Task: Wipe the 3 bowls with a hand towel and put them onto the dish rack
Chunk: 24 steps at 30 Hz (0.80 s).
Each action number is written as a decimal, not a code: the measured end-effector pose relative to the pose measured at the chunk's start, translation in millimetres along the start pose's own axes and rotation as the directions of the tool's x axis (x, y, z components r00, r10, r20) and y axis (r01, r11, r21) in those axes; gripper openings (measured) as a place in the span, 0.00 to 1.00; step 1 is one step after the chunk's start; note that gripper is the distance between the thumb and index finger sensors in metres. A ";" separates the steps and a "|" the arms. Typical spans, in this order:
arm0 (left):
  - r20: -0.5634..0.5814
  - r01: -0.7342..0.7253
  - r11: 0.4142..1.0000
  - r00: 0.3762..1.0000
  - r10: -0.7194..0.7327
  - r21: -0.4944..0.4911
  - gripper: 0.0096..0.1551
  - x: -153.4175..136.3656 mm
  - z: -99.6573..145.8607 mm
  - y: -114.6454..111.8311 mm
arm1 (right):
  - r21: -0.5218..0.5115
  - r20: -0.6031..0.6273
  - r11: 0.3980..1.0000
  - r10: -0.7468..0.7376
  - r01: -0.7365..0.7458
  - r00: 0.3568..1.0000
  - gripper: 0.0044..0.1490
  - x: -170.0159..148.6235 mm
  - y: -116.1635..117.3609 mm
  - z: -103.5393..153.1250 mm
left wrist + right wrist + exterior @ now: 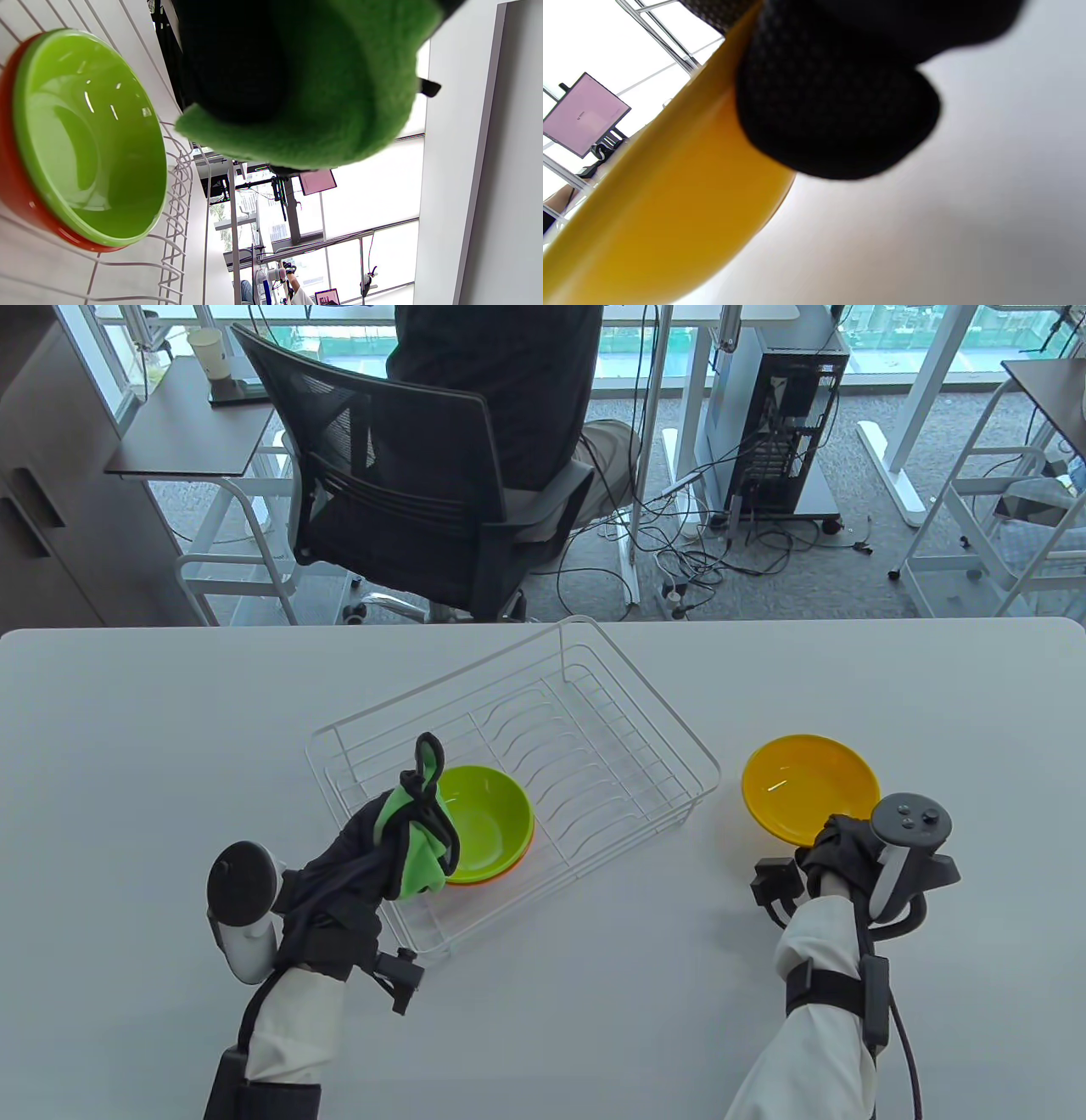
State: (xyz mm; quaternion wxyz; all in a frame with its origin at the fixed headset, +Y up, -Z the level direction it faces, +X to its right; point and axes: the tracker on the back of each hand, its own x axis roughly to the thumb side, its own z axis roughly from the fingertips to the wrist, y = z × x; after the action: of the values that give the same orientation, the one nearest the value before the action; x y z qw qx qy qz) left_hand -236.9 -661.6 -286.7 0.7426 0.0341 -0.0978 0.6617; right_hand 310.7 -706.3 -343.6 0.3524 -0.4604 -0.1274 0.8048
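Note:
A green bowl (488, 810) sits nested in an orange-red bowl (501, 872) inside the white wire dish rack (628, 712), near its front left. My left hand (399, 827) grips a bunched green hand towel (416, 848) over the rack's front left corner, just left of the stacked bowls. In the left wrist view the towel (322, 106) hangs beside the green bowl (85, 140) and the orange-red bowl's rim (17, 190). A yellow bowl (806, 785) stands on the table right of the rack. My right hand (836, 844) grips its near rim; the right wrist view shows a gloved finger (831, 106) against the bowl's wall (670, 203).
The white table (170, 729) stretches left and right of the rack. Behind its far edge are a black mesh office chair (399, 492) with a seated person, a computer tower (780, 415) and loose cables on the floor.

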 end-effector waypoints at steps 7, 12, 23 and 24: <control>-0.013 0.081 0.992 0.997 -0.080 0.097 0.31 16.8 -7.4 3.2 | -0.057 0.139 0.998 0.026 -0.019 0.990 0.34 40.8 -25.2 18.7; -0.057 0.167 0.973 0.986 -0.160 0.158 0.31 26.0 -12.5 4.1 | -0.048 0.272 0.999 -0.002 0.015 0.962 0.34 71.5 -29.7 45.5; -0.126 0.283 0.938 0.957 -0.261 0.200 0.32 44.6 -22.6 -3.1 | -0.003 0.635 0.999 -0.024 0.033 0.772 0.34 112.9 -16.4 132.1; -0.126 0.285 0.936 0.956 -0.264 0.205 0.32 45.1 -23.0 -4.7 | -0.005 0.661 0.999 -0.021 0.032 0.750 0.34 113.7 -15.5 140.7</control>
State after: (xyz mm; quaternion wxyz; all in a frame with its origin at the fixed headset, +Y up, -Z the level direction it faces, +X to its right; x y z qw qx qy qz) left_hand -225.2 -614.0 -300.3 0.8232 0.0979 0.0180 0.5590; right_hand 163.6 -600.5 -332.9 0.2923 -0.1474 -0.2564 0.9094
